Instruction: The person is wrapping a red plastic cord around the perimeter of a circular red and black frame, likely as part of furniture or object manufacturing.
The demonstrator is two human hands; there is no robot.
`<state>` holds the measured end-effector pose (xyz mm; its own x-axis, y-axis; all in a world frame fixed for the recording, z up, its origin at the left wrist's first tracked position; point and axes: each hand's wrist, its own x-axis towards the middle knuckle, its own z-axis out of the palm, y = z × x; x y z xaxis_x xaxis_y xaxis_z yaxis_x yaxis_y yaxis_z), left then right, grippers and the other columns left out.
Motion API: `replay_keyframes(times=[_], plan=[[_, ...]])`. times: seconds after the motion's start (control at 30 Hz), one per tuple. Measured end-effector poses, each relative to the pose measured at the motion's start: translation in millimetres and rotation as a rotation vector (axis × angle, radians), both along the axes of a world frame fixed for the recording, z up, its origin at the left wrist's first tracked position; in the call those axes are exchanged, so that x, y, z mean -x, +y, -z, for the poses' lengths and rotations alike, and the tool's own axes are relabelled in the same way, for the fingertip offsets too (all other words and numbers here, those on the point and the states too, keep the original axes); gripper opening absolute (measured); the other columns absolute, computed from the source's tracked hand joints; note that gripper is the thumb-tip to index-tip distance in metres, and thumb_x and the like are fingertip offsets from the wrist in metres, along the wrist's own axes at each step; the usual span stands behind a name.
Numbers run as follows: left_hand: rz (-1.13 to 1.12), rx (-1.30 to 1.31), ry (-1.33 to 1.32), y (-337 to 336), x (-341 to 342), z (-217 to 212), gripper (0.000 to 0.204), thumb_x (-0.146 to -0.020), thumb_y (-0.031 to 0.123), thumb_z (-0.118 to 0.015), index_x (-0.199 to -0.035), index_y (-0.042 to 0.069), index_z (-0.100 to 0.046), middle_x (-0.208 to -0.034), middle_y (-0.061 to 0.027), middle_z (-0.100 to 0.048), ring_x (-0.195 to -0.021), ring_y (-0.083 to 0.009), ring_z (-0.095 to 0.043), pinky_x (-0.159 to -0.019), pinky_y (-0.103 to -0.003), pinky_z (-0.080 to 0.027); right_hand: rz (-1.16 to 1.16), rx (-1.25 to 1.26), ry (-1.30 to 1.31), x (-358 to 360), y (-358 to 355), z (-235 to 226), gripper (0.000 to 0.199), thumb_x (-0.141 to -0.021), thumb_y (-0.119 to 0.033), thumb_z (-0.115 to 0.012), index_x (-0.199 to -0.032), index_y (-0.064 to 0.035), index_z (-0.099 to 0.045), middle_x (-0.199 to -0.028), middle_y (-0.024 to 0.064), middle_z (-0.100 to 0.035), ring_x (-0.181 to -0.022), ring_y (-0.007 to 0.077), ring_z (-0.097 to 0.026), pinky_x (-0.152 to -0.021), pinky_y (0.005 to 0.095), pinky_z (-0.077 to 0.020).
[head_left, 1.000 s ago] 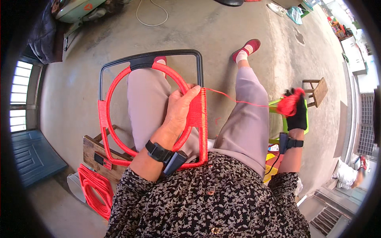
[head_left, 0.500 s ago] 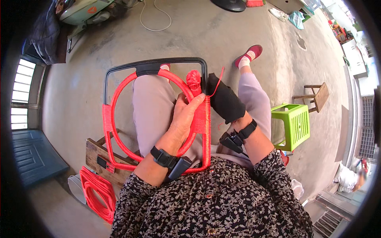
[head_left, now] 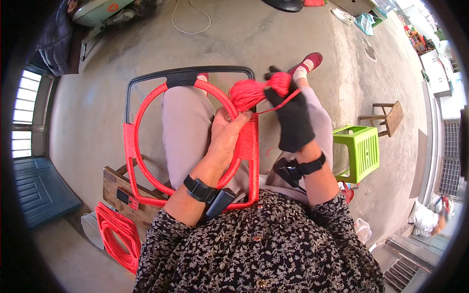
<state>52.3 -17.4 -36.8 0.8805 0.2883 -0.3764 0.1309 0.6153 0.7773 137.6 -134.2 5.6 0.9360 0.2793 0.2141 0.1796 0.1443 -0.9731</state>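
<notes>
Frame (head_left: 254, 171): rectangular with rounded corners; held above the person's lap, mostly over the left leg (head_left: 183, 129), lower edge close to the shirt (head_left: 244, 254).
Handling, frame: by my judgement stiff and fairly light, since one hand steadies it; not fragile.
Upper bar (head_left: 220, 70): black, unwrapped, smooth-looking; likely the more slippery part to grip.
Hold point: the wrapped right side, where the turns should give the fingers some friction; pressure is best kept at the top edge of the wrapping, where loose turns could slip.
Left hand (head_left: 222, 139): bare; thumb pressed down at the top of the right panel (head_left: 248, 141), pinching frame and strand (head_left: 286, 101) there; the fingers go behind and are partly hidden.
Right hand (head_left: 294, 115): black glove; fingers curled round the right end of the skein (head_left: 250, 94), strand passing across them to the left thumb.
Handling, skein: probably soft, very light and easily squashed; best taken round its middle, leaving the strand free.
Ring (head_left: 137, 128): red, set inside the frame, meeting the upper bar at a black section.
Finish: lower frame red, in close-laid turns; broad panel at right, smaller band (head_left: 130, 141) at left.
</notes>
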Motion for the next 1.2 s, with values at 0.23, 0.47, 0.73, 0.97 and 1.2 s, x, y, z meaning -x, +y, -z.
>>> replay_keyframes(times=[0.23,0.47,0.73,0.97,1.2], plan=[[0.113,0.108,0.12,11,7,-8,0.011,-0.087,0.018,-0.066,-0.09,0.01,-0.059,-0.08,0.0026,-0.061,-0.07,-0.0074,-0.058,-0.061,-0.025,-0.049,-0.151,0.894,-0.261,-8,-130,-1,0.027,-0.075,-0.014,-0.072,-0.097,-0.0021,-0.06,-0.077,0.0045,-0.063,-0.072,0.0135,-0.058,-0.07,0.031,-0.0487],[0.093,0.101,0.113,6,7,-13,0.01,-0.087,0.019,-0.066,-0.088,0.012,-0.06,-0.078,0.0034,-0.061,-0.065,-0.007,-0.057,-0.057,-0.023,-0.047,0.492,-0.347,0.576,-21,-272,71,0.015,-0.085,-0.021,-0.064,-0.095,-0.01,-0.062,-0.076,0.002,-0.059,-0.071,0.0182,-0.06,-0.067,0.0331,-0.0515],[0.056,0.035,0.107,5,7,-9,0.016,-0.087,0.02,-0.066,-0.086,0.007,-0.057,-0.076,-0.0007,-0.06,-0.061,-0.0083,-0.056,-0.054,-0.024,-0.047,-0.306,0.113,0.5,3,-75,18,0.038,-0.091,-0.016,-0.055,-0.126,-0.0016,-0.051,-0.102,0.0071,-0.063,-0.077,0.0118,-0.06,-0.068,0.024,-0.0495],[0.096,-0.02,0.147,6,5,-11,0.014,-0.09,0.019,-0.063,-0.09,0.006,-0.057,-0.076,-0.0011,-0.06,-0.061,-0.0097,-0.057,-0.052,-0.026,-0.048,-0.585,-0.027,0.74,10,-60,59,0.033,-0.09,-0.019,-0.058,-0.117,-0.0003,-0.054,-0.097,0.0085,-0.063,-0.078,0.0136,-0.061,-0.071,0.0302,-0.0522],[0.095,0.028,0.133,5,4,-11,0.016,-0.089,0.019,-0.064,-0.09,0.005,-0.057,-0.075,-0.0013,-0.059,-0.059,-0.0095,-0.056,-0.053,-0.026,-0.048,-0.289,0.111,0.674,6,-84,20,0.03,-0.087,-0.013,-0.06,-0.113,0.0009,-0.056,-0.09,0.0073,-0.065,-0.063,0.0112,-0.058,-0.059,0.0252,-0.0494]])
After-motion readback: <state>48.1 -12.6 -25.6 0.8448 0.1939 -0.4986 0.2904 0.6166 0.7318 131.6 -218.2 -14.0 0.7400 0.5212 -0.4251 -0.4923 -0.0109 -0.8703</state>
